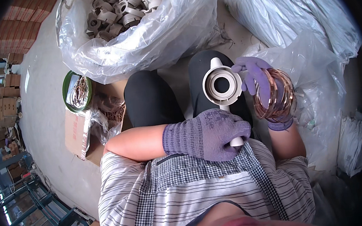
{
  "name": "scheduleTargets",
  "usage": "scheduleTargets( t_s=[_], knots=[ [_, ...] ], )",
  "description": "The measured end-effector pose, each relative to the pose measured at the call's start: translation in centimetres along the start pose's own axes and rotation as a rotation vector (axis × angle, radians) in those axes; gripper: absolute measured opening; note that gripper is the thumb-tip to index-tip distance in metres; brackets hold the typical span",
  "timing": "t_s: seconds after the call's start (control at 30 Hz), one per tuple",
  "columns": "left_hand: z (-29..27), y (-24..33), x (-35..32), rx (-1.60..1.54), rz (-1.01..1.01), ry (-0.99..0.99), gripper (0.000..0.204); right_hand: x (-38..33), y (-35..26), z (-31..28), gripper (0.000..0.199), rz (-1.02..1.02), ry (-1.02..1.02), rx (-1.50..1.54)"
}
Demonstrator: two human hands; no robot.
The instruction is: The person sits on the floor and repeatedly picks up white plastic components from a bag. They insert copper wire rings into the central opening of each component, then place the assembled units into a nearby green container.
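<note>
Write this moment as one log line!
left hand: gripping pale ringed part by its handle | right hand: beside part, copper-coloured loops around hand | nearby: clear bag holding pale pieces

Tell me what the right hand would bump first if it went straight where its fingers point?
Probably the rim of the white ring. The right hand points left at it and looks very near; it might already touch.
</note>
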State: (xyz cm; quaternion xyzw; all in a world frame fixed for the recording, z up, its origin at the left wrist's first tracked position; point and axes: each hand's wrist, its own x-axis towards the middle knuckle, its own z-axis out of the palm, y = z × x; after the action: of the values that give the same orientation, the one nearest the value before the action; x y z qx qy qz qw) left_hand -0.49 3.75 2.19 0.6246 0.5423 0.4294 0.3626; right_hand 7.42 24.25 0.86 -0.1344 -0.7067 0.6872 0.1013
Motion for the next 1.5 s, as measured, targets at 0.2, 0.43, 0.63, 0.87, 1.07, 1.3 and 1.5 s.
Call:
scheduleTargets(
  t_s=[0.2,0.43,0.63,0.87,1.07,1.3,1.5],
  knots=[
    [-4.7,-0.4,-2.0,0.07,0.021,0.158,0.066,-0.6,1.6,0.3,0.028,0.051,0.03,0.019],
    [-0.8,-6.0,0.3,0.567,-0.12,0.525,0.103,-0.3,1.0,0.6,0.031,0.11,0.151,0.141],
    [-1.7,-6.0,-0.9,-0.099,-0.045,0.463,0.071,0.5,1.3,0.5,0.03,0.119,0.164,0.026],
    [-0.8,-6.0,-0.8,-0.577,-0.127,0.714,0.022,-0.4,3.0,-0.4,0.041,0.135,0.076,0.29],
    [-0.9,-6.3,-0.9,-0.706,-0.147,0.73,0.026,-1.3,1.3,-1.1,0.052,-0.482,0.136,-0.625],
    [-0.8,-6.7,-1.0,-0.787,-0.15,0.747,0.023,-3.2,2.1,-4.5,0.023,-0.496,0.523,0.608],
    [-0.8,-6.9,-0.8,-0.801,-0.119,0.755,0.023,-0.2,-0.3,-7.4,0.012,-0.205,-0.413,1.342]
  ],
)
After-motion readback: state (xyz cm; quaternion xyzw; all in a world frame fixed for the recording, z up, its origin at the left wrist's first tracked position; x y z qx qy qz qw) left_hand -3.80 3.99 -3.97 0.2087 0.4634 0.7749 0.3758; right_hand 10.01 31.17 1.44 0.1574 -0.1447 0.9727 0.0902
